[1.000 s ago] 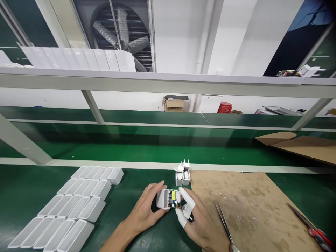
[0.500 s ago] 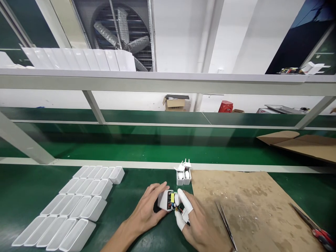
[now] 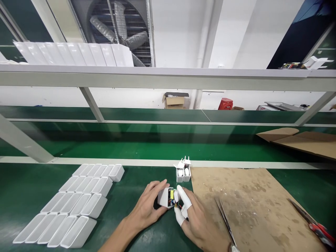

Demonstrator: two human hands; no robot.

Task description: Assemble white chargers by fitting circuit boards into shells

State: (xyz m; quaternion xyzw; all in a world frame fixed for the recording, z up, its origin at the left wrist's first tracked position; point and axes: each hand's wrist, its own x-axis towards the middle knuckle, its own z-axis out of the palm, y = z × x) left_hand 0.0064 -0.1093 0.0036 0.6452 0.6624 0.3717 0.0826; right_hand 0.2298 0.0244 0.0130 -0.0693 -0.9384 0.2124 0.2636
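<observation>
My left hand [image 3: 147,206] grips a white plastic housing [image 3: 163,198] between thumb and fingers, with its open end facing right. Partly inside that opening is a circuit board [image 3: 172,194] carrying a yellow component and small coloured parts. My right hand [image 3: 196,218], with white covers on thumb and forefinger, closes on the board's outer end. A white piece beside the board is partly hidden by those fingers. Behind my hands stand two white housings [image 3: 183,173] with parts inside and white plug pieces on top.
Rows of open white housings [image 3: 78,232] occupy the green bench at left. Tweezers [image 3: 225,222] lie on a stained cardboard sheet [image 3: 252,199] at right, near a red-handled cutting tool [image 3: 313,224]. A shelf rail [image 3: 168,80] crosses above, and folded cardboard [image 3: 309,141] lies behind.
The view has shifted slightly. Both hands keep nearly the same hold on the housing and circuit board, with only a small movement of the right fingers.
</observation>
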